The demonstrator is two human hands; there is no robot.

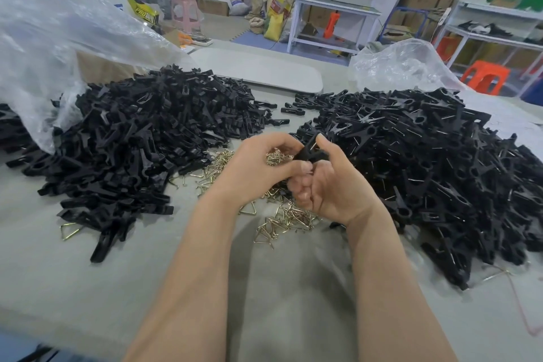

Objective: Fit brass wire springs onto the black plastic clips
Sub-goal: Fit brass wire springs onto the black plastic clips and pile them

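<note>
Both hands met over the middle of the grey table (88, 273). The left hand (261, 169) and right hand (335, 188) each had fingers curled, pinching one black clip (308, 154) between them, held just above the brass springs (286, 216). The clip's long axis ran roughly left-to-right between the hands, with one prong rising up and away from the person, beside the right thumb. Whether a spring was seated on it could not be told.

The springs lay loose on the table between two heaps. The left heap of black clip parts (132, 141) spilled from the mouth of a clear plastic bag (58, 38), with further parts inside it. The right heap of clips (426, 161) showed wire on many pieces. A second clear bag (402, 64) lay crumpled behind it, contents indeterminate.
</note>
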